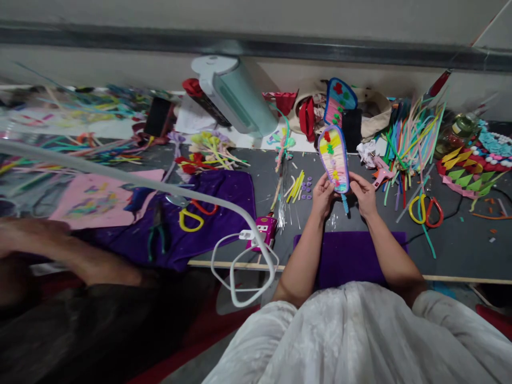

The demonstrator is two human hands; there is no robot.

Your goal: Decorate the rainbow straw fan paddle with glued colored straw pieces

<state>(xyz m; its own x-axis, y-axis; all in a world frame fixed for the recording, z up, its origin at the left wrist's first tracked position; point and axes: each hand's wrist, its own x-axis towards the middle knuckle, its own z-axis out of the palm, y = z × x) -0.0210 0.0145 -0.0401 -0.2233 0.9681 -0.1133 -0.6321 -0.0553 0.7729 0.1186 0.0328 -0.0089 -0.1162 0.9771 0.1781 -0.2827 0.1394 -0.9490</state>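
Both hands hold a long oval pipe-cleaner craft piece (pixel 336 157) upright over the table. It has a purple-blue rim, yellow and pink stripes, small red and green flower shapes, and a short blue stem at its lower end. My left hand (pixel 323 196) pinches its lower left edge, and my right hand (pixel 364 194) grips the lower right edge. Behind it leans a similar piece (pixel 341 101) with a blue rim. Left of my hands lie cut yellow pipe-cleaner lengths (pixel 296 186) and small purple rings (pixel 306 189). A purple cloth (pixel 348 256) lies beneath my forearms.
To the right are a pink glue gun (pixel 383 172), scissors (pixel 426 209) and a bundle of pipe cleaners (pixel 412 133). A white cable (pixel 240 205) crosses from the left towards a pink power strip (pixel 262 233). A co-worker's arm (pixel 72 250) rests at the left, near pliers (pixel 158 234).
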